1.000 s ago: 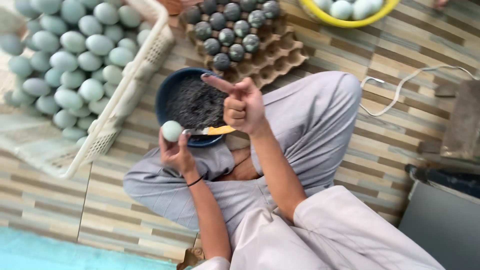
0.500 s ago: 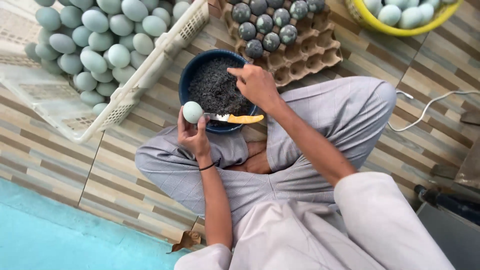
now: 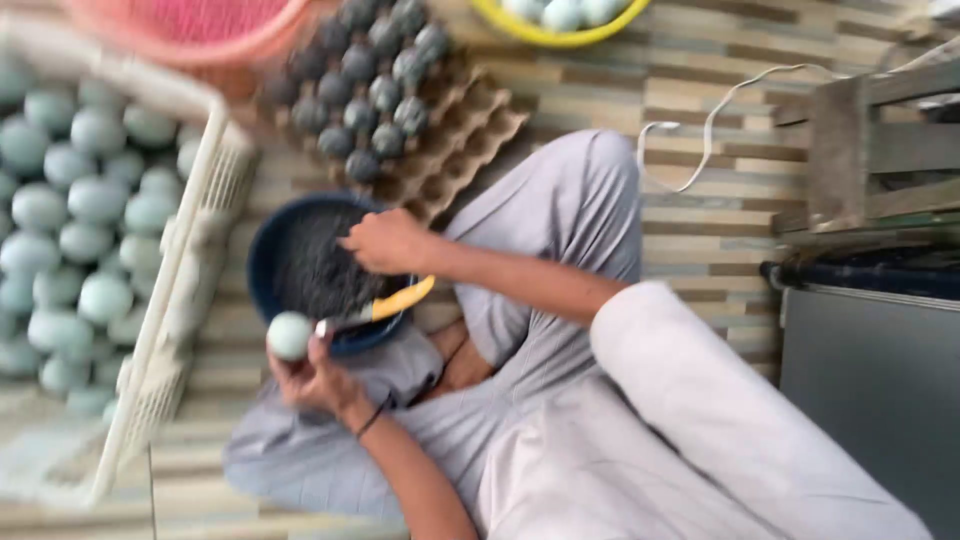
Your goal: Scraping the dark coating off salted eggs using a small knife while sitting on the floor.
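I sit cross-legged on a tiled floor; the view is blurred. My left hand (image 3: pixel 318 378) holds a pale blue-green egg (image 3: pixel 290 335) at the near rim of a dark blue bowl (image 3: pixel 262 262) filled with dark grey paste (image 3: pixel 310 265). My right hand (image 3: pixel 385 240) reaches over the bowl with its fingers down in the paste; their grip is hidden. A yellow-handled tool (image 3: pixel 400 300) lies across the bowl's near rim, its metal end beside my left fingers.
A white slatted crate (image 3: pixel 200 215) full of pale eggs stands at the left. A cardboard egg tray (image 3: pixel 470 140) holds several dark-coated eggs. At the top are a pink basket (image 3: pixel 200 30) and a yellow bowl (image 3: pixel 560 38) of eggs. At the right are a wooden crate (image 3: pixel 850 150), a white cable (image 3: pixel 720 105) and a grey box (image 3: pixel 870 380).
My right hand has dropped from above the tool into the paste in the bowl. My left hand still holds the egg at the rim. The view has swung and blurred.
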